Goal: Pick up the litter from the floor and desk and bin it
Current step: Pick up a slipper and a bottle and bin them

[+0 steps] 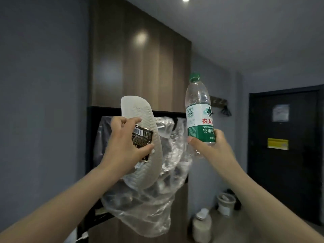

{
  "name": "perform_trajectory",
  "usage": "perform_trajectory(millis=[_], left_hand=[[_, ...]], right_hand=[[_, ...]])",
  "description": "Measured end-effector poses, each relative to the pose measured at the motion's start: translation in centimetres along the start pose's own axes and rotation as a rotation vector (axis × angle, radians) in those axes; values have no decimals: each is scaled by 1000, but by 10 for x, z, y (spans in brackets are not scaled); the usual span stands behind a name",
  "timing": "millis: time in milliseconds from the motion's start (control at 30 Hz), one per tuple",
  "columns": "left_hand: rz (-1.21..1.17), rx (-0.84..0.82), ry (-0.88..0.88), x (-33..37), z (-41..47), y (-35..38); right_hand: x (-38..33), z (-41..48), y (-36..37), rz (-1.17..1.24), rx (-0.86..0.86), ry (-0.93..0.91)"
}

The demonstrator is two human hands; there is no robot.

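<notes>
While both forearms reach up in front of the wood panelling (140,58), each hand carries litter clear of the floor (226,231). The left hand (122,148) has its grip closed on a bundle. Thumb and fingers pinch a dark wrapper (142,137) with a white barcode against a white sole-shaped piece (140,111). The piece's rounded end stands above the fingers and its long curve runs down behind the palm. A clear plastic bag (154,207) is caught in the same grip; it hangs crumpled behind the hand and sags below the forearm.

The right hand (212,149) wraps its grip round the lower part of a water bottle (198,106), with the thumb on the near side at the bottom edge of the green-and-white label. The bottle is clear, looks empty and stands nearly upright, leaning slightly left, with its green cap on. Bottle and bundle are apart, though the bag's crumpled edge lies near the right thumb.

Low at the right, a pale bin (226,205) stands on the floor near the foot of a dark door (284,169), with something pale inside it. A white-lidded jar (201,225) stands on the floor near the bin, closer to the camera. The door bears a yellow sticker (277,144) and a paper notice (280,113).
</notes>
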State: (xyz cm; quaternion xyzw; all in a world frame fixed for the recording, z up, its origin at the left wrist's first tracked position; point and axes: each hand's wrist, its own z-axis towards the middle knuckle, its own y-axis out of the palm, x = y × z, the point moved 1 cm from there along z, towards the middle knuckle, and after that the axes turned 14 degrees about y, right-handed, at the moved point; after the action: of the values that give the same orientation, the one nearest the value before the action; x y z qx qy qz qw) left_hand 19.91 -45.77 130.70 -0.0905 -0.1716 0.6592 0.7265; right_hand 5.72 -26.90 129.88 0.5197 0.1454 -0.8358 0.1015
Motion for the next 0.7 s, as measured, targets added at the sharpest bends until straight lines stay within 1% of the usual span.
perform_trajectory(millis=[167,333,533,700], left_hand=[[-117,5,42,50,20,95],[-235,-27,52,79,35,174],[-348,-43,95,83,60,259],[-422,-78,143,54,78,330]], right_hand=[[31,16,-91,-73,104,17],[58,34,-151,-91,169,55],[90,66,-190,-92,256,78],[119,110,-189,-130,322,82]])
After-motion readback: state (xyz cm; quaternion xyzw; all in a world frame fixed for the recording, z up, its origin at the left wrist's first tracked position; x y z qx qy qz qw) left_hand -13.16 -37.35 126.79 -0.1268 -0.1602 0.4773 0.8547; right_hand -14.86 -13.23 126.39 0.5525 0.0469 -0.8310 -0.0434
